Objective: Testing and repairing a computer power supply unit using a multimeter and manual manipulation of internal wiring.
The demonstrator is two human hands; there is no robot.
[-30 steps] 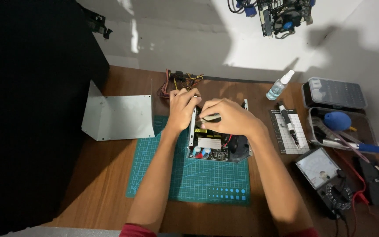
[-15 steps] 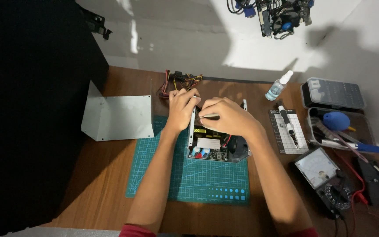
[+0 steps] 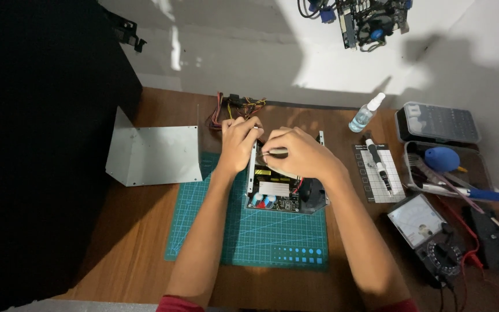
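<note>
The left hand [image 3: 238, 144] grips the metal side wall of an open power supply [image 3: 281, 190]; the right hand [image 3: 301, 153] pinches a pale tool [image 3: 275, 151] over its top. Below the hands the unit shows a circuit board, capacitors and black fan, sitting on a green mat [image 3: 261, 237], its cables [image 3: 238, 107] trailing behind

open power supply unit [image 3: 281, 193], on green mat [image 3: 249, 231]
</note>
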